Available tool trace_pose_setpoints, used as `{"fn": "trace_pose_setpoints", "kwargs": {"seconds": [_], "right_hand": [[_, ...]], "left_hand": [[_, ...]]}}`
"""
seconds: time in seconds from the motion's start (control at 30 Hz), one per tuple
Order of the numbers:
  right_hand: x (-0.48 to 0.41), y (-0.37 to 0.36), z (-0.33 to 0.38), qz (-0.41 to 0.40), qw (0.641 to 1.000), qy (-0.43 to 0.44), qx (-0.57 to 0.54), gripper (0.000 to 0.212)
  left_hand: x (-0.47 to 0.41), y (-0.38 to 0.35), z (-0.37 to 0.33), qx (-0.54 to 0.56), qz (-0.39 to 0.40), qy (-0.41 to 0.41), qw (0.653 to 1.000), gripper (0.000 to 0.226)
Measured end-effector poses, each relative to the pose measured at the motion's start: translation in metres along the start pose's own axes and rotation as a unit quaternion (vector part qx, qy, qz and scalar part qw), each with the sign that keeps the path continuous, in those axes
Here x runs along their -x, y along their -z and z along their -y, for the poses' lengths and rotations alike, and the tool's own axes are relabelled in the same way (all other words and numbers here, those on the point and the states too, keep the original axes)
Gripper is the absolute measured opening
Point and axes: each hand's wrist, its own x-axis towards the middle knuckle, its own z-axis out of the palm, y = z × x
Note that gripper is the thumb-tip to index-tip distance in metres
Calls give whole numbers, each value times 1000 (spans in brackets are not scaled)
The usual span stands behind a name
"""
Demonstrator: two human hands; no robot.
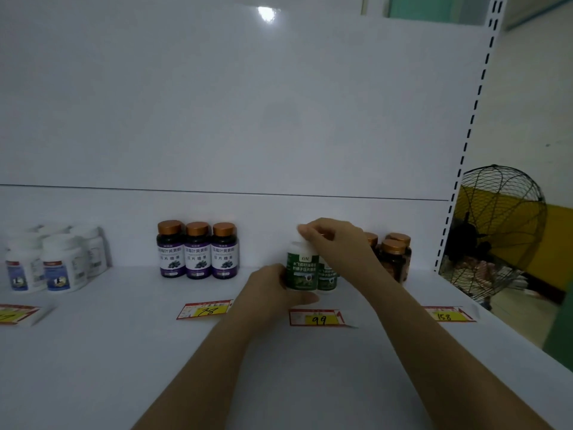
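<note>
Nearest you, the white shelf point(124, 352) runs wide, with a yellow 99 price tag point(319, 318) near its front. Just behind that tag the green-label bottle point(302, 271) stands upright, touching a second green-label bottle point(328, 279) on its right. Your left hand point(269, 285) has its grip curled round the first bottle's lower left side, thumb along its base. Your right hand point(331, 238) reaches over from the right, wrist bent down, grip pinching the white cap. Farther back stand purple-label bottles point(197, 251) and brown bottles point(393, 252). A fan point(496, 231) sits beyond the shelf's right post.
</note>
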Motion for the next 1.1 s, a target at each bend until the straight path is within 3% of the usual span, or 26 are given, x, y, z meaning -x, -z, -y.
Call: {"fn": "trace_pose_setpoints", "kwargs": {"seconds": [0.2, 0.97, 1.1], "right_hand": [[0, -2, -13, 41, 995, -5, -95, 22], [5, -7, -10, 58, 990, 18, -125, 24], [5, -6, -9, 50, 989, 14, -136, 23]], "left_hand": [[-1, 5, 2, 13, 11, 5, 1000, 31], [-1, 11, 5, 34, 46, 14, 998, 33], [-1, 12, 4, 50, 48, 24, 997, 42]]}}
